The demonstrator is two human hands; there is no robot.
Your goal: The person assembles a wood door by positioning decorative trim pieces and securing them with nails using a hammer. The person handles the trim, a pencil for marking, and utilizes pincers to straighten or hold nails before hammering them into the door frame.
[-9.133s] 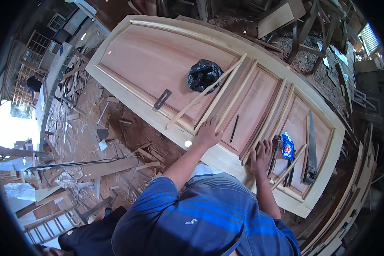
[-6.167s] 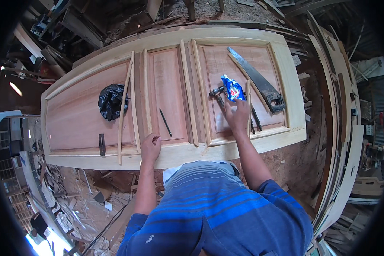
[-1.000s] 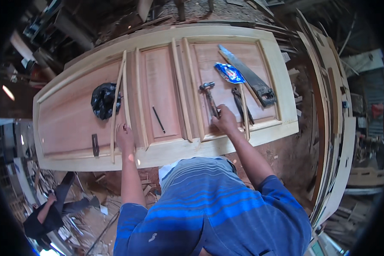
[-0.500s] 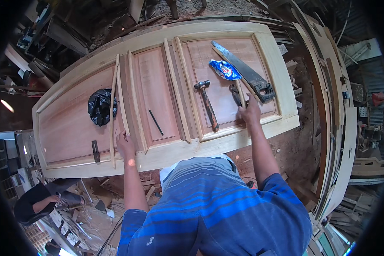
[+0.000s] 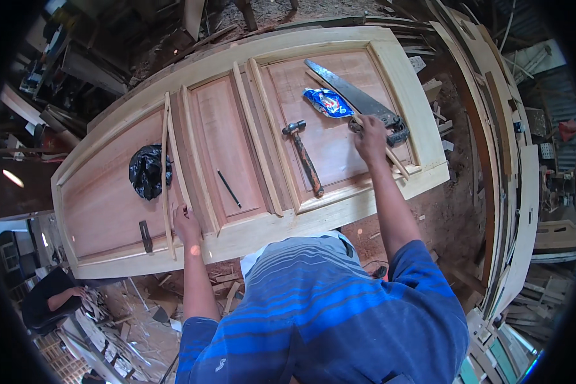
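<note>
A pale wooden panel door (image 5: 339, 211) lies flat in front of me. My left hand (image 5: 185, 222) rests on its near rail, fingers touching the lower end of a loose thin strip (image 5: 165, 173). My right hand (image 5: 370, 136) reaches across the right panel and closes over dark pincers (image 5: 354, 123) beside the handle of a hand saw (image 5: 355, 97). A hammer (image 5: 304, 159) lies free on the same panel, left of that hand. A blue packet (image 5: 326, 102) sits next to the saw blade.
A black pencil (image 5: 229, 189) lies on the middle panel, a black plastic bag (image 5: 148, 170) and a small dark flat piece (image 5: 146, 237) on the left one. Wood scraps cover the floor. Another person (image 5: 51, 304) crouches at lower left. Stacked frames (image 5: 518, 192) stand on the right.
My right hand left the hammer's handle, moved right along the near edge, then up to the pincers by the saw. My left hand stayed by the loose strip.
</note>
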